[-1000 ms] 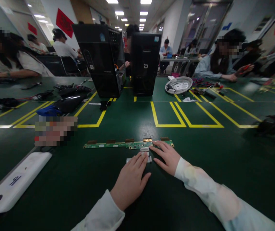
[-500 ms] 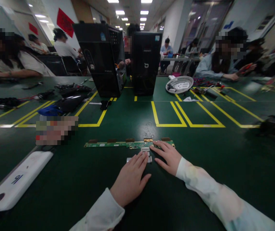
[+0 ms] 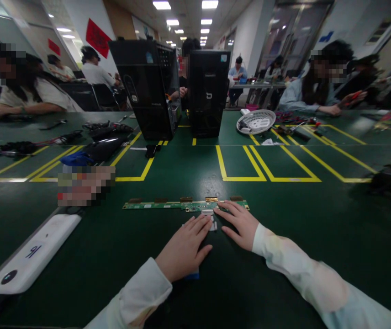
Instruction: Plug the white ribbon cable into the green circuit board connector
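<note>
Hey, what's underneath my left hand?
Parts of a white flat cable show past your left hand, near the green circuit board, and a blue piece peeks out at the hand's lower edge. What the hand covers can't be seen.

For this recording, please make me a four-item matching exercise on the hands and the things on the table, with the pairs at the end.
1. circuit board
2. left hand
3. right hand
4. basket

A. fingertips at the board's right-hand part
B. white, right of both black towers
C. long, narrow, green
D. fingertips over a small white piece

Pairs: 1-C, 2-D, 3-A, 4-B
</note>
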Demonstrator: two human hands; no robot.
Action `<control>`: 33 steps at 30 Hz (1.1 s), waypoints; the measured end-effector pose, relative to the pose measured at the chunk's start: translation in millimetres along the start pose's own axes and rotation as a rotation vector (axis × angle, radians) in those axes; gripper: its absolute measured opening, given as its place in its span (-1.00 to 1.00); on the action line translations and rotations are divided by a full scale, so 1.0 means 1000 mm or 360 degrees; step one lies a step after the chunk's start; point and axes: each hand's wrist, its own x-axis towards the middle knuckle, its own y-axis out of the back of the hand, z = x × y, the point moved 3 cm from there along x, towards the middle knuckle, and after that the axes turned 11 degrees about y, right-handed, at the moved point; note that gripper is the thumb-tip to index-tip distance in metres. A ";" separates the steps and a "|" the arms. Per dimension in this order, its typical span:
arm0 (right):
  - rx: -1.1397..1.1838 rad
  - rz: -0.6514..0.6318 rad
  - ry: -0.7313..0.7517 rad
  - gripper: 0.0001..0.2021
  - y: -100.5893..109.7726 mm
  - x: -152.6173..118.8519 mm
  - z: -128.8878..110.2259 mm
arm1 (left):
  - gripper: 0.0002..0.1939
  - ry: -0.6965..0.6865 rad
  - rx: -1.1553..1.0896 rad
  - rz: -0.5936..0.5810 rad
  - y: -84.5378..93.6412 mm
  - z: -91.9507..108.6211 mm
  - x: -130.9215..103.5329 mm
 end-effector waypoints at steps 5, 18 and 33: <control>-0.0002 -0.0004 0.0008 -0.50 -0.001 0.000 0.001 | -0.42 -0.0093 0.0011 -0.0027 0.007 -0.004 0.004; 0.0008 -0.0012 0.0008 -0.50 0.001 0.000 0.001 | -0.29 0.0064 0.0012 0.0041 0.002 0.007 0.004; -0.0002 -0.0004 0.0004 -0.50 0.002 0.003 0.000 | -0.27 0.0212 0.0004 0.0007 0.001 0.016 0.006</control>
